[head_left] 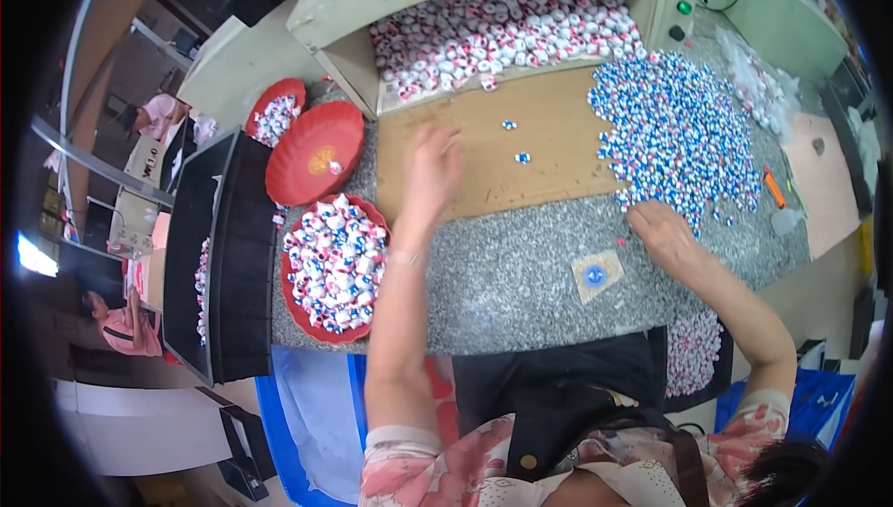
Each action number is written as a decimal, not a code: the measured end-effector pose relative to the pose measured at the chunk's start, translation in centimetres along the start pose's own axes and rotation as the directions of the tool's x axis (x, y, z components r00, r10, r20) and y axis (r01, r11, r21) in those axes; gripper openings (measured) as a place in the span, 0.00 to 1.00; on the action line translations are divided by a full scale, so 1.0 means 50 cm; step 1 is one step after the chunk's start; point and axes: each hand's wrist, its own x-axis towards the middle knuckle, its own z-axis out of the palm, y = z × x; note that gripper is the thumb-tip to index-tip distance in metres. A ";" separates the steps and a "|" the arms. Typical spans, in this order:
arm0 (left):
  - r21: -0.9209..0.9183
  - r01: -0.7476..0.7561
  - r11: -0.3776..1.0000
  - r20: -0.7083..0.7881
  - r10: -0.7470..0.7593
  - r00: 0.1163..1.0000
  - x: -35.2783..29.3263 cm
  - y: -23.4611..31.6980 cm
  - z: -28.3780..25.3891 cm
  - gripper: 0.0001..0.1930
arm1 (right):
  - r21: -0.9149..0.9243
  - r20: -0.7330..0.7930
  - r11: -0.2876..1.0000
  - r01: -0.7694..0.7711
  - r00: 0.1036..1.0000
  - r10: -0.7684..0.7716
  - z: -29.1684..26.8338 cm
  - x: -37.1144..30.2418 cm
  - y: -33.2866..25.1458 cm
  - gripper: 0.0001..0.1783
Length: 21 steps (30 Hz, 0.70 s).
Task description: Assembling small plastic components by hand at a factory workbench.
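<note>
My left hand [433,177] is over the left part of a flat brown cardboard sheet [549,172], its fingers curled and slightly blurred. Whatever it may hold is hidden. At the lower left edge of a large heap of small blue-and-white pieces [684,135], my right hand [662,235] has its fingers bent together against the outermost pieces. I cannot make out what is between them. Two loose blue-and-white pieces [523,158] lie on the cardboard between my hands. Beside my left forearm stands a red bowl [290,298] heaped with white, blue and pink-red pieces.
A pale green machine [326,19] holds many white-and-pink pieces [502,37]. Farther left are a nearly bare red bowl [298,158] and black crates [246,256]. A blue round item [595,274] sits on a pale square; an orange tool [774,189] lies at right.
</note>
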 end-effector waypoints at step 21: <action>0.358 0.102 0.928 -0.084 -0.076 0.994 0.189 -0.213 0.111 0.16 | 0.471 0.031 0.868 -0.159 0.986 0.164 -0.060 0.126 -0.025 0.11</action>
